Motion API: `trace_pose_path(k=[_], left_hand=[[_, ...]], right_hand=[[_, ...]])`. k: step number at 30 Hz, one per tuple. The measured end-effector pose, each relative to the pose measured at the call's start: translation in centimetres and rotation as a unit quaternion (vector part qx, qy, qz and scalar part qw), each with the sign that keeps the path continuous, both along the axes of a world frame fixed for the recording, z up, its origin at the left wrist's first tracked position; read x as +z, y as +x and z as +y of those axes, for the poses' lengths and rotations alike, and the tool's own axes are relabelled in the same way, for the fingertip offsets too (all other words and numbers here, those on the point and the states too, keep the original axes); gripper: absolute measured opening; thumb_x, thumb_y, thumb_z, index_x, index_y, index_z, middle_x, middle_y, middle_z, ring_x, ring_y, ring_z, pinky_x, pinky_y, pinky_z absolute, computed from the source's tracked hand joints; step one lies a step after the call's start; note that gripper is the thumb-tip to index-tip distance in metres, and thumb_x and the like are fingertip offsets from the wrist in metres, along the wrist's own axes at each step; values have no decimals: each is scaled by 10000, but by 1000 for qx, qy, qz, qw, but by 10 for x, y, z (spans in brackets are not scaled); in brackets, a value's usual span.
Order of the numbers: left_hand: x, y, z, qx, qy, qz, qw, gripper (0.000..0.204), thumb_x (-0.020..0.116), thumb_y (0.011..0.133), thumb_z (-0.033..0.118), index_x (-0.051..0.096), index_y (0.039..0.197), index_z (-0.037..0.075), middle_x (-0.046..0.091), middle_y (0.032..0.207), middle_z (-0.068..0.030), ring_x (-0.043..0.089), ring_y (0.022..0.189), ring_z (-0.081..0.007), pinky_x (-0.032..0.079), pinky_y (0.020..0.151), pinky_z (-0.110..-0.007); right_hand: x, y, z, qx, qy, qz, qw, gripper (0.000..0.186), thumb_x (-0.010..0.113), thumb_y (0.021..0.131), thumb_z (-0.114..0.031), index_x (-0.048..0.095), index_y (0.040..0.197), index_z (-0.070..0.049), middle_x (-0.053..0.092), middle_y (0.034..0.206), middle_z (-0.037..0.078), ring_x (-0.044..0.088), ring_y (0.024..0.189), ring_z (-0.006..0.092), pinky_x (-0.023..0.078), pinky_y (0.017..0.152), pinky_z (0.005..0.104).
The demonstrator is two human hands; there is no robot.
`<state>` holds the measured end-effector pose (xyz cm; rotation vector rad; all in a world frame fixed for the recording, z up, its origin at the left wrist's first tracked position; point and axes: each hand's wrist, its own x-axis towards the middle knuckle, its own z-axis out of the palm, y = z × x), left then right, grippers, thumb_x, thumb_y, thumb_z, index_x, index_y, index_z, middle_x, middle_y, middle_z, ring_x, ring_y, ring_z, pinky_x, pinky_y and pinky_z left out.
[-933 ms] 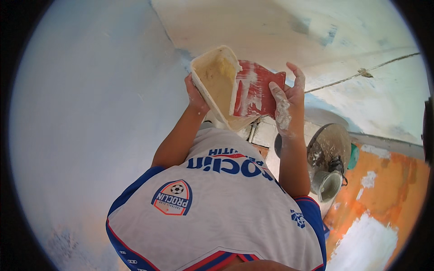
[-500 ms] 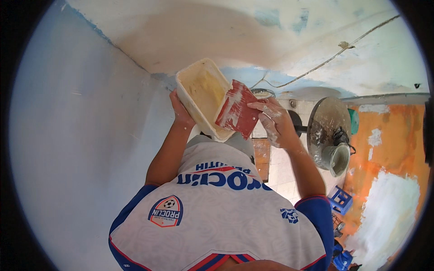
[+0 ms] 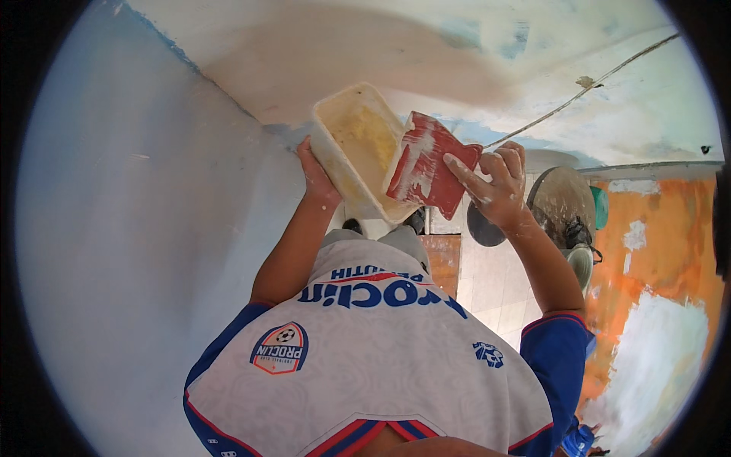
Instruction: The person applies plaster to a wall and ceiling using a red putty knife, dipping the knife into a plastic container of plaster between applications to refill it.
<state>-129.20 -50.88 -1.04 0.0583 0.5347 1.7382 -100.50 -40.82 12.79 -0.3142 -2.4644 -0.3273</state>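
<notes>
My left hand (image 3: 319, 177) grips the left side of a white rectangular plastic tub (image 3: 333, 156), which is tilted in front of me. Inside the tub, yellowish and cream paste (image 3: 364, 137) coats the bottom and walls. A flat red putty scraper (image 3: 435, 164), streaked with white paste, is pinched in my right hand (image 3: 496, 183). The scraper's broad edge lies against the tub's right rim. White paste is smeared on my right fingers.
Ahead is a patchy plastered wall (image 3: 426, 46) with a cable (image 3: 582, 95) across it; a pale blue wall (image 3: 145, 251) is close on the left. To the right stand a round table (image 3: 560, 199), a dark round seat (image 3: 485, 225) and an orange wall (image 3: 655, 244) with white patches.
The tub and both hands have moved slightly up and to the right. My right hand has shifted outward, with its elbow farther out, and the scraper has stayed at the tub's rim.
</notes>
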Motion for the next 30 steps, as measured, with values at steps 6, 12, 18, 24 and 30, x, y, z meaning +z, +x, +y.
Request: trace_pose_path(k=[6, 12, 18, 24, 30], left_hand=[[10, -7, -9, 32, -12, 6, 999, 694, 299, 982, 572, 555, 1428, 106, 635, 1354, -99, 618, 1245, -298, 509, 1063, -465], [-23, -31, -48, 51, -6, -4, 999, 686, 326, 983, 570, 557, 1433, 108, 628, 1379, -100, 612, 1258, -299, 505, 1071, -468], [-26, -38, -104, 101, -53, 11, 993, 679, 342, 988, 568, 553, 1436, 104, 620, 1393, -107, 603, 1269, -299, 504, 1073, -463], [-41, -37, -149, 156, -85, 27, 984, 676, 346, 1006, 569, 521, 1468, 108, 592, 1433, -91, 572, 1310, -299, 489, 1092, -466], [-38, -37, -156, 192, -103, 12, 976, 660, 342, 1015, 560, 521, 1457, 103, 594, 1423, -88, 569, 1311, -297, 494, 1087, -461]], right_hand=[[3, -16, -2, 4, -95, 147, 985, 430, 809, 706, -139, 797, 1134, -184, 453, 710, -3, 449, 682, 200, 419, 708, 395], [-35, -42, 21, -33, -372, 211, 903, 221, 705, 955, -186, 749, 1073, -4, 690, 841, 143, 575, 679, 267, 471, 666, 367], [-90, -78, 99, -71, -476, 294, 826, 227, 669, 1008, -187, 728, 1083, 18, 692, 819, 174, 616, 703, 231, 487, 674, 339], [-73, -91, 120, -172, -373, 279, 868, 228, 689, 1011, -165, 721, 1153, 11, 745, 865, 110, 616, 742, 126, 513, 704, 292], [-66, -75, 89, -68, -411, 249, 874, 162, 673, 1006, -111, 731, 1081, 20, 742, 873, 150, 637, 759, 142, 521, 720, 311]])
